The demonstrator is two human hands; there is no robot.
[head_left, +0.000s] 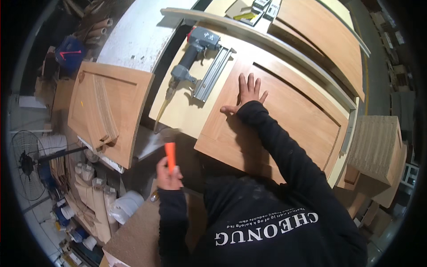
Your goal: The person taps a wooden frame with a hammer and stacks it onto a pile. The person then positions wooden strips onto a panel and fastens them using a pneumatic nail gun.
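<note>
My left hand (169,176) is closed round the orange handle (170,155) of a hammer, held upright off the near left corner of the work table. Its head is smeared by motion. My right hand (250,94) lies flat with fingers spread on a wooden cabinet door (284,120) with a recessed panel. The door rests on the pale table top (195,116). A grey nail gun (195,58) lies on its side left of the door, with a hose (163,111) at its handle end.
A wooden rail (267,42) runs along the door's far edge. Beyond it lie another door (329,40) and small boxes (262,6). On the left, wood strips (100,107) lie on a door panel (129,115). Stacked boards (373,144) stand right; a fan (27,163) stands far left.
</note>
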